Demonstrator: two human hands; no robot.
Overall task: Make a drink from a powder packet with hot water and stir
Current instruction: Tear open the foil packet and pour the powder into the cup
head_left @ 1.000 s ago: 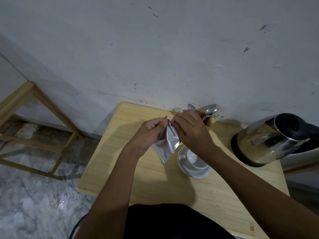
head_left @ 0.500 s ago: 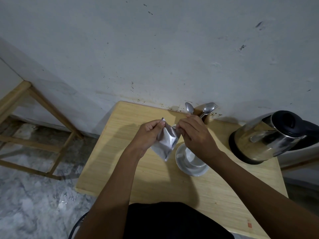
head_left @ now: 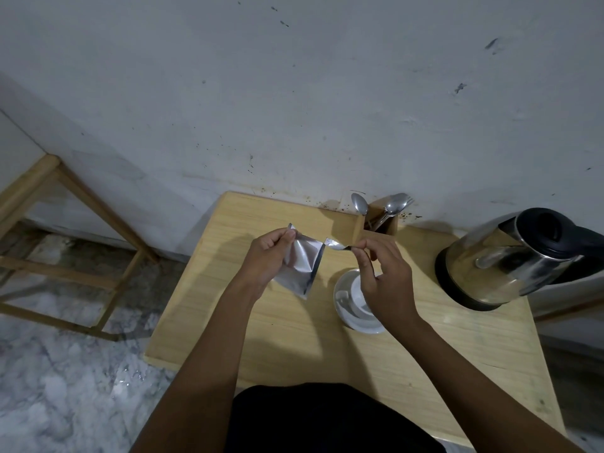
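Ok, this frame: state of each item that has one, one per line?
Packet: held by left hand, top being torn open.
Torn strip: pinched by right hand.
Cup: upright on saucer; contents hidden.
Kettle: lid closed, on table.
Spoons: standing in wooden holder.

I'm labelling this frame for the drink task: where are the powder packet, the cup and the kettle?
powder packet [head_left: 302, 268], head view, crinkled silver face.
cup [head_left: 357, 297], head view, white side wall.
kettle [head_left: 490, 259], head view, shiny steel body.

A plain home corner: small wooden table [head_left: 294, 354] with kettle [head_left: 510, 259], against a stained wall [head_left: 294, 93].
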